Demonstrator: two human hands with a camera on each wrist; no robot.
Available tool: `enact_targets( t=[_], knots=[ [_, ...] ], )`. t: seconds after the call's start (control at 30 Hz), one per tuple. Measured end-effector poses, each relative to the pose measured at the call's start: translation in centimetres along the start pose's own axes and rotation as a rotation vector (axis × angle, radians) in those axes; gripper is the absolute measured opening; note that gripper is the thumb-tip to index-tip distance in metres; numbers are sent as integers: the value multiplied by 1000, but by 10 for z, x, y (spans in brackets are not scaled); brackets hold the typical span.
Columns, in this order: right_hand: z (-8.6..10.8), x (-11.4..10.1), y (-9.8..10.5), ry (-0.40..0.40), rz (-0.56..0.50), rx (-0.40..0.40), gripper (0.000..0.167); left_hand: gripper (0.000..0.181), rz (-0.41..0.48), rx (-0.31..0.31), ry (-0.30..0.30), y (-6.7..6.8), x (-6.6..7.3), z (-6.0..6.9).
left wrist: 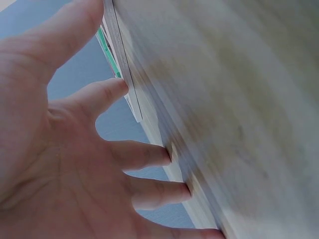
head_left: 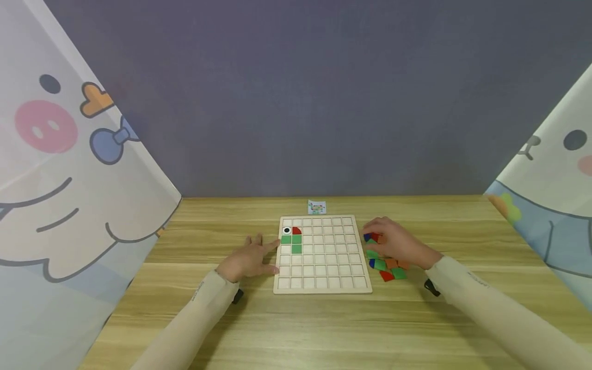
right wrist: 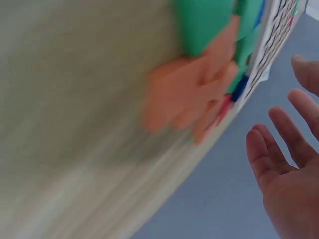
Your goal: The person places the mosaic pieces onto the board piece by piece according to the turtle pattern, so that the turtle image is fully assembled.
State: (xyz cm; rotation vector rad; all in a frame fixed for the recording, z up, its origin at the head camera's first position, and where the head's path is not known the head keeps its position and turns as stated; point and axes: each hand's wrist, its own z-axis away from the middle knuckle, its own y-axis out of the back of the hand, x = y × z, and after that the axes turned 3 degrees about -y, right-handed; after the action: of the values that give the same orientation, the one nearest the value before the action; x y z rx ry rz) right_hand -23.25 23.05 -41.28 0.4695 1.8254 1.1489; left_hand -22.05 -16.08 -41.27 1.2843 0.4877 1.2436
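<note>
A pale wooden grid board (head_left: 328, 262) lies flat on the table. In its upper left squares sit a white eye tile (head_left: 287, 230), a red rounded tile (head_left: 296, 231) and several green square tiles (head_left: 296, 248). My left hand (head_left: 247, 259) rests at the board's left edge with fingers spread; thumb and index finger touch the rim. In the left wrist view the left palm (left wrist: 65, 169) shows, holding nothing. My right hand (head_left: 393, 241) hovers over loose tiles right of the board. In the right wrist view the right hand's fingers (right wrist: 289, 134) are loosely bent, with nothing between them.
Loose green, orange (head_left: 391, 263), red (head_left: 386, 276) and blue tiles lie close together right of the board. A small printed picture card (head_left: 316, 207) lies behind the board. A grey wall (head_left: 324, 103) closes off the table's back; cartoon-printed cloths hang at both sides.
</note>
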Motion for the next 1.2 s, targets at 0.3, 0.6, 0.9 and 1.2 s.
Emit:
enact_targets(
  t=[0.3, 0.6, 0.9, 1.2],
  knots=[
    [30, 18, 9, -92, -36, 26, 36, 79, 0, 0, -5, 0, 0, -1],
    [54, 15, 8, 17, 88, 88, 33, 78, 3, 3, -16, 0, -1, -1],
    [73, 7, -2, 172, 85, 135, 36, 78, 17, 16, -22, 1, -1, 0],
    [84, 10, -9, 203, 100, 91, 34, 78, 16, 13, -10, 0, 0, 0]
  ],
)
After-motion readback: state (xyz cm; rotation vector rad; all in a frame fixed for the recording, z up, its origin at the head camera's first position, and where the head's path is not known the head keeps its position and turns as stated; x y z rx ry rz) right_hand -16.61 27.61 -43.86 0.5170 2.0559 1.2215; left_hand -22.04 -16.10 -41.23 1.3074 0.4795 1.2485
